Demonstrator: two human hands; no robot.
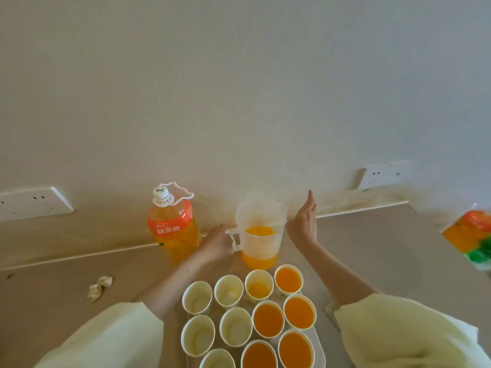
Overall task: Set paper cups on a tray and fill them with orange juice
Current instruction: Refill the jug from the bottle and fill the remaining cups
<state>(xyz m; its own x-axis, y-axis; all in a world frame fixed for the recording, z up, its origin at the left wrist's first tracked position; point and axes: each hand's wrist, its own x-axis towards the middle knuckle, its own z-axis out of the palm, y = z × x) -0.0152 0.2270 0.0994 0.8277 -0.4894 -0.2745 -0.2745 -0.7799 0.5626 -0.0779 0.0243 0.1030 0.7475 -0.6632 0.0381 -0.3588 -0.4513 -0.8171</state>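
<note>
A clear plastic pitcher (261, 251) with a little orange juice in it stands on the table behind the tray (320, 349). My left hand (216, 244) grips its handle. With straight fingers, my right hand (304, 221) touches the pitcher's right side. Several paper cups stand in rows on the tray. Those on the right, such as a full cup (268, 318), hold juice. One cup (259, 286) in the back row is partly filled. The cups on the left, like an empty cup (198, 297), hold nothing.
A large capped orange juice bottle (172, 229) stands left of the pitcher by the wall. A crumpled scrap of paper (99, 286) lies at the left. A colourful packet (473, 236) sits at the right edge. Wall sockets (34, 203) flank the scene.
</note>
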